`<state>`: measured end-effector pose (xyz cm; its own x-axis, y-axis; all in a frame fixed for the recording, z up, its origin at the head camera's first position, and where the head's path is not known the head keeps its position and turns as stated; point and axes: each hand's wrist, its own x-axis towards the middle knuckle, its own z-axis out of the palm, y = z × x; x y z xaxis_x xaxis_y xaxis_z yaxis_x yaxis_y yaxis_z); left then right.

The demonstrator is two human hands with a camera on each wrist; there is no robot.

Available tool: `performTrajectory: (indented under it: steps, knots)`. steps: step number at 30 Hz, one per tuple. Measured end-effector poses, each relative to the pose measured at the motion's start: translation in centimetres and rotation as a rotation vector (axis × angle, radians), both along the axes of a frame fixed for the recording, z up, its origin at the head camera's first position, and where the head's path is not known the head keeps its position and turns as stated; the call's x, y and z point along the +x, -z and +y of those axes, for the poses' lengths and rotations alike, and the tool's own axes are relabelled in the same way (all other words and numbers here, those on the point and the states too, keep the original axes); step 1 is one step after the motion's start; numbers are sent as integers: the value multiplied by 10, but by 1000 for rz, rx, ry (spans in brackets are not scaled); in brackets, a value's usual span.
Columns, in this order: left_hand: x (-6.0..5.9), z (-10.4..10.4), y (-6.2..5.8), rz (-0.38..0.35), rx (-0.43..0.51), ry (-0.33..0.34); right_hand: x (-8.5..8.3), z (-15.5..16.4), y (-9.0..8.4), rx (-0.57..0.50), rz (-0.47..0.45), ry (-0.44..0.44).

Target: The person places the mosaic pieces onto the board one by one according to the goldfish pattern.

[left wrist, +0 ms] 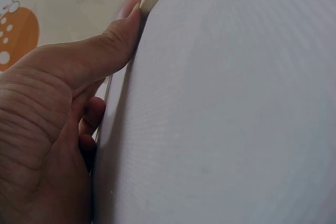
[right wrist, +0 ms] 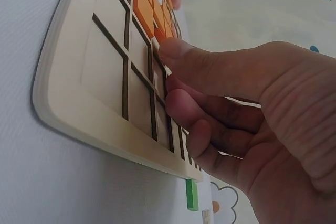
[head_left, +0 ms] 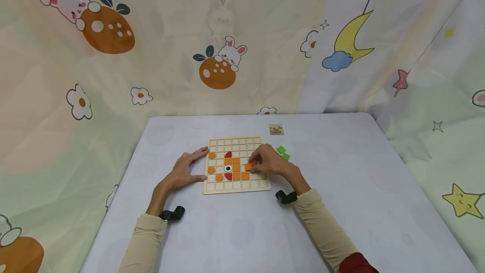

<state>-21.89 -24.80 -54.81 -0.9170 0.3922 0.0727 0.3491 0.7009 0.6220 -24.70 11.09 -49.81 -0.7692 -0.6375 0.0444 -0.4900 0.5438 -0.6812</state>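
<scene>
I observe my right hand (head_left: 270, 162) pinching an orange tile (head_left: 248, 166) on the grid board (head_left: 236, 186); my left hand (head_left: 185, 169), fingers straight, braces the board's left edge on the tabletop (head_left: 341, 205).

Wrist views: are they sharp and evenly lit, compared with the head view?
Head view: even, soft light, sharp on the board, wide-angle bending at the edges. Left wrist: the left hand fills the near frame, soft and dim. Right wrist: the right hand is shadowed, grid lines clear.
</scene>
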Motion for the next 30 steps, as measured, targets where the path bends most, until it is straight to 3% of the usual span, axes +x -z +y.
performTrajectory:
  steps: [12,30]
  knots:
    - [2,1,-5,-30,5,-9,1,-6,-1,-2,-67,11]
    - [2,1,-3,-31,9,-11,3,-11,1,32,-41,4]
